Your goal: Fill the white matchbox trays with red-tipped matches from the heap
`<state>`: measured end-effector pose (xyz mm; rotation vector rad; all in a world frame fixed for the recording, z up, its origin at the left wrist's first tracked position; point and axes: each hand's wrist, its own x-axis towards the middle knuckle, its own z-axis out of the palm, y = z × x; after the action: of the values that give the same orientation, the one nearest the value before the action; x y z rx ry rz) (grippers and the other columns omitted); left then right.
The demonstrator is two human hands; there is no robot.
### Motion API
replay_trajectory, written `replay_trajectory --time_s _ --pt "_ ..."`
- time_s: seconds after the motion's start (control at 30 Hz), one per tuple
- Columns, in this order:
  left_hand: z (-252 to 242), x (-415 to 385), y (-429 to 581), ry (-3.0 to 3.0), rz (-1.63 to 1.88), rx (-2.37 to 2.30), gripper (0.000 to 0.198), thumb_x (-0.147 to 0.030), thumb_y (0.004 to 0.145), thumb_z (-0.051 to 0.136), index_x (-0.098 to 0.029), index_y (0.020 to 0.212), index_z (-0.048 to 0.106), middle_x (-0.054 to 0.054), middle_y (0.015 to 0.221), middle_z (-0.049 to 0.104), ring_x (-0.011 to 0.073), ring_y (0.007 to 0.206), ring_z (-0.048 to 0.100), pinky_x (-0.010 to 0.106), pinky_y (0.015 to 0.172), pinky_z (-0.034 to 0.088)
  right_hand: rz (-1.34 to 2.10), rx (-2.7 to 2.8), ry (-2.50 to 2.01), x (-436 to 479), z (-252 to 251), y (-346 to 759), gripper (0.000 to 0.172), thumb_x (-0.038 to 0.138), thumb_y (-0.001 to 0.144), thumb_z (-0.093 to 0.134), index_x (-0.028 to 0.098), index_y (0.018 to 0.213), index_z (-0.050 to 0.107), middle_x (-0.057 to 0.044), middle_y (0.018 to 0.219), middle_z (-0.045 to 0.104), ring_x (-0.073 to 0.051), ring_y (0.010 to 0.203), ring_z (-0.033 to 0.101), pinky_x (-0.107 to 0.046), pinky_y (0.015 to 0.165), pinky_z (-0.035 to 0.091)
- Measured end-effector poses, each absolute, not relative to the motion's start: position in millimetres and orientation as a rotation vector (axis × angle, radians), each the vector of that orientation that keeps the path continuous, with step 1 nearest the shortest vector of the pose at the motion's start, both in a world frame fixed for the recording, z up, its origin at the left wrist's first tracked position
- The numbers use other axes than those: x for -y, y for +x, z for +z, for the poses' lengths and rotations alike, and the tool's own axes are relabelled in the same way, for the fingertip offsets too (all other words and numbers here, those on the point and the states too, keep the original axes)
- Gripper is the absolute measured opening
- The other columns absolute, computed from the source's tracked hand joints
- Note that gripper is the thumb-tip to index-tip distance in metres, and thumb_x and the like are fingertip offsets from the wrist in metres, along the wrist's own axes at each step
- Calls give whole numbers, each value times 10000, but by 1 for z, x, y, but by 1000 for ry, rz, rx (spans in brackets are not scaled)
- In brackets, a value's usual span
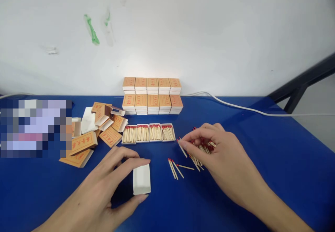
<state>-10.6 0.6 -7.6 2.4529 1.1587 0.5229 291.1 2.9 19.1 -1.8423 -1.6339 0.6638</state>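
Note:
My left hand [111,181] grips a white matchbox tray [141,179] between thumb and fingers on the blue table [274,162]. My right hand [209,148] rests over a loose pile of red-tipped matches [204,147], its fingertips pinching one match [182,149]. A few single matches [176,168] lie between the two hands. Behind them stand several open trays filled with matches [148,133] in a row.
Closed orange matchboxes are stacked in two rows [152,96] against the white wall. Empty orange sleeves [96,131] lie scattered at the left beside a blurred patch. A white cable [235,105] runs along the back right. A black frame [300,85] stands at right.

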Motion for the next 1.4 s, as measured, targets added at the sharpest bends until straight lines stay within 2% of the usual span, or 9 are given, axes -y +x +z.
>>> replay_trajectory --time_s 0.07,0.13,0.27,0.6,0.7,0.83,1.0,1.1,1.4 --pt "-8 0 -11 2457 525 -1156 490 -382 1029 787 -409 1499 649 9 1416 712 193 1189 797 185 779 696 806 1706 -1773 1 21 288 192 400 980 874 357 797 838 10 831 730 -276 931 655 -589 1081 419" --pt "-9 0 -10 2468 532 -1157 479 -396 1039 778 -401 1499 646 10 1398 716 198 1176 800 257 909 716 854 1763 -1721 6 19 283 198 330 967 883 343 779 822 30 810 702 -236 853 653 -617 1177 368" --pt "-9 0 -9 2486 536 -1166 447 -440 1059 760 -390 1489 647 15 1391 711 202 1154 804 350 1050 699 760 1787 -1722 11 12 274 210 264 939 891 335 757 814 27 808 675 -240 859 655 -625 1170 380" --pt "-10 -3 -7 2461 499 -1180 453 -449 1053 774 -397 1487 657 36 1411 707 230 1170 796 356 993 712 597 1909 -1772 8 15 282 240 240 949 899 319 745 801 30 781 685 -248 897 672 -586 1110 377" --pt "-9 -3 -7 2431 501 -1173 452 -450 1052 769 -391 1488 661 49 1414 695 225 1138 794 271 824 716 565 1984 -1807 8 14 294 249 234 887 962 317 730 789 30 760 691 -275 942 661 -543 1012 366" --pt "-5 0 -7 2414 424 -1102 456 -331 1068 711 -403 1513 648 54 1412 650 176 1105 767 112 578 597 515 2029 -1784 12 10 301 298 174 876 956 297 700 749 35 756 704 -270 947 634 -478 884 323" --pt "1 -2 -4 2569 406 -971 362 -241 1073 651 -363 1407 719 56 1336 620 143 1029 740 165 757 659 460 2003 -1711 15 4 294 318 123 899 910 278 692 724 59 728 702 -228 855 625 -462 879 292" --pt "4 -5 -3 2626 381 -899 359 -207 1080 621 -345 1395 726 64 1324 601 142 1033 731 169 754 645 402 2006 -1671 15 3 288 320 148 888 923 278 672 727 53 703 697 -232 821 622 -469 895 280" --pt "4 1 0 2700 397 -874 573 -156 1099 560 -347 1637 614 93 1335 624 168 1010 707 249 801 648 474 2015 -1670 19 9 284 323 237 1036 807 271 727 718 42 757 726 -239 872 638 -484 949 299"
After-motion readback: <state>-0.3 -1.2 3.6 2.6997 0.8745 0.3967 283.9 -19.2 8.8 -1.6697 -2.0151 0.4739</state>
